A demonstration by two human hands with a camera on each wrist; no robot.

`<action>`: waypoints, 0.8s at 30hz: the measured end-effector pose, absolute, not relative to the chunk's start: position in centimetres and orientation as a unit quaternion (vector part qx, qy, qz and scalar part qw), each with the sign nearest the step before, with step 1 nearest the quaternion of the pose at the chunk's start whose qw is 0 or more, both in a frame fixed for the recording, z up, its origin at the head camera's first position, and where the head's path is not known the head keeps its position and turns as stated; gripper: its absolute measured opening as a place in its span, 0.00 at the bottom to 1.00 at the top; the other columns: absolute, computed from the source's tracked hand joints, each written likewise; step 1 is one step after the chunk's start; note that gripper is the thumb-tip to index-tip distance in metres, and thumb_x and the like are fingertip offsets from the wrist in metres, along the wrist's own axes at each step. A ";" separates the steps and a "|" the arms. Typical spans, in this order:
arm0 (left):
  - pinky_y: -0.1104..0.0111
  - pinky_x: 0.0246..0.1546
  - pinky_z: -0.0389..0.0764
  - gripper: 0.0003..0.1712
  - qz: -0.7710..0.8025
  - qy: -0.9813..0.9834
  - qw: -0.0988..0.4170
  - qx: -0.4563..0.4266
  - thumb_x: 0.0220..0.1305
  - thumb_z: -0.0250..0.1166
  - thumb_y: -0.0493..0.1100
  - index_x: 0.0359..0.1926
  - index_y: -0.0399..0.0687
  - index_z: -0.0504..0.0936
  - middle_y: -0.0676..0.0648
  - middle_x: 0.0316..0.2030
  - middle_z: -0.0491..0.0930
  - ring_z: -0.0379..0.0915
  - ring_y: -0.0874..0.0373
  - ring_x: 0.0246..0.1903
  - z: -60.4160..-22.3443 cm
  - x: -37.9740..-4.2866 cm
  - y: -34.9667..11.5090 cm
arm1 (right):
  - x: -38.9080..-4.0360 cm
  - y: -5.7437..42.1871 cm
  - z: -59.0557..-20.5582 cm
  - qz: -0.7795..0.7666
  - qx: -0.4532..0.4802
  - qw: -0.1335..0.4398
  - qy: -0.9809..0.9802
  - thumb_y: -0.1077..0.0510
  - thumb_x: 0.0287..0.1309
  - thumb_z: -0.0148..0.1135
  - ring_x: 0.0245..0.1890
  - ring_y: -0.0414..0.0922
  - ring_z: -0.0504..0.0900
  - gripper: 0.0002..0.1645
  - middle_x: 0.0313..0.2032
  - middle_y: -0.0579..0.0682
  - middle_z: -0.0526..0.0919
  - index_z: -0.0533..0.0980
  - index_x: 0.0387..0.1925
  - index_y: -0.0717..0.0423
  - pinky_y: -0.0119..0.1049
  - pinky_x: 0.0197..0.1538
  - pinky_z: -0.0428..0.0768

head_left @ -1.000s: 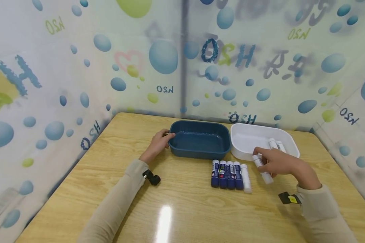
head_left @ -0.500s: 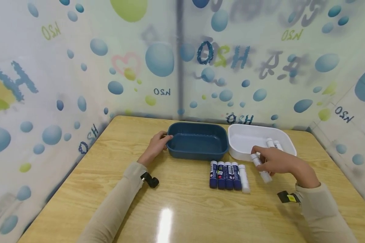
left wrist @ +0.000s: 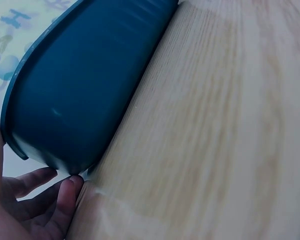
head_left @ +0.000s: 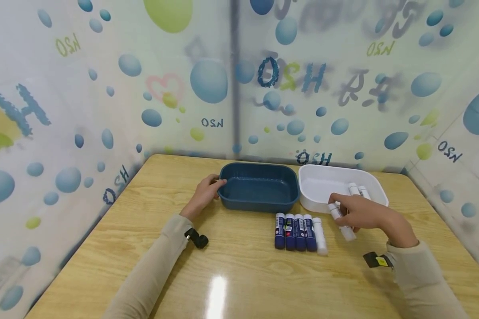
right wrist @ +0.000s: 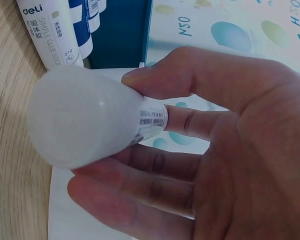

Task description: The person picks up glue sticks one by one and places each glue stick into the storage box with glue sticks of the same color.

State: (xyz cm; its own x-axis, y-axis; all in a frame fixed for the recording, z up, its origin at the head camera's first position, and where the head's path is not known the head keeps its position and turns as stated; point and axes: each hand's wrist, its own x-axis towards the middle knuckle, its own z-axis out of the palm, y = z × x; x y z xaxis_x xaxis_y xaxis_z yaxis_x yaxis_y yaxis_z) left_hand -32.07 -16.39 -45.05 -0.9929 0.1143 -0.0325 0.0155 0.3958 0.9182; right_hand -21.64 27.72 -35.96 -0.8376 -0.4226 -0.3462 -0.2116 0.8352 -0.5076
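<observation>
At the left end of the dark blue plastic tray (head_left: 259, 204), my left hand (head_left: 204, 195) grips the wall, thumb at the rim. In the left wrist view its fingers (left wrist: 65, 200) touch the tray's outer side low down. My right hand (head_left: 365, 215) holds a white glue stick (head_left: 341, 221) between thumb and fingers, tilted, in front of the white tray (head_left: 314, 204). The right wrist view shows that glue stick's rounded translucent end (right wrist: 80, 117) close up. To its left, another white glue stick (head_left: 319, 237) lies beside a row of several blue glue sticks (head_left: 295, 232).
Two more white glue sticks (head_left: 358, 190) lie inside the white tray, partly behind my right hand. Both trays stand side by side near the back of the wooden table (head_left: 247, 283). A patterned wall covering (head_left: 167, 133) encloses the table's back and sides.
The head view has shifted slightly. Both hands, the trays and the glue sticks keep the same places relative to one another.
</observation>
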 end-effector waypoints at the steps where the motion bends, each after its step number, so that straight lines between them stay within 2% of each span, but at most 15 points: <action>1: 0.67 0.39 0.78 0.31 0.548 0.835 0.045 0.038 0.75 0.57 0.59 0.69 0.45 0.72 0.39 0.57 0.79 0.75 0.55 0.33 -45.0 -32.1 -16.4 | -21.6 27.7 -36.0 -0.232 -0.172 0.227 0.930 0.59 0.64 0.65 0.31 0.44 0.79 0.26 0.35 0.52 0.78 0.68 0.60 0.57 0.39 0.32 0.85; 11: 0.66 0.38 0.77 0.30 0.546 0.836 0.029 0.044 0.76 0.57 0.58 0.67 0.43 0.74 0.38 0.57 0.80 0.75 0.54 0.33 -45.4 -31.8 -16.4 | -21.4 27.3 -36.5 -0.240 -0.165 0.230 0.929 0.61 0.63 0.66 0.31 0.45 0.78 0.26 0.35 0.52 0.76 0.68 0.60 0.57 0.39 0.32 0.84; 18: 0.66 0.37 0.76 0.27 0.560 0.828 0.006 0.038 0.75 0.58 0.59 0.63 0.47 0.77 0.41 0.52 0.81 0.74 0.53 0.32 -45.8 -31.3 -16.0 | -21.4 27.0 -37.2 -0.231 -0.171 0.233 0.929 0.60 0.62 0.67 0.29 0.45 0.77 0.27 0.34 0.52 0.76 0.69 0.60 0.56 0.39 0.31 0.82; 24: 0.66 0.35 0.75 0.26 0.559 0.828 -0.001 0.031 0.74 0.58 0.59 0.61 0.48 0.78 0.43 0.48 0.81 0.73 0.54 0.30 -45.6 -31.0 -15.9 | -21.2 26.3 -37.0 -0.243 -0.186 0.237 0.922 0.58 0.62 0.68 0.32 0.45 0.77 0.28 0.36 0.51 0.76 0.69 0.61 0.56 0.38 0.31 0.83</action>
State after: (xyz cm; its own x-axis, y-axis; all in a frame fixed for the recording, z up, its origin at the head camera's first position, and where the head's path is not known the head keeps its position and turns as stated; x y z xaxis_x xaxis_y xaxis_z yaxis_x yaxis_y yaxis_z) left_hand -31.04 -15.87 -45.58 -0.9980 0.0503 0.0369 0.0531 0.3728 0.9264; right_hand -21.19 26.28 -36.96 -0.8184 -0.4584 -0.3465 -0.2284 0.8129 -0.5357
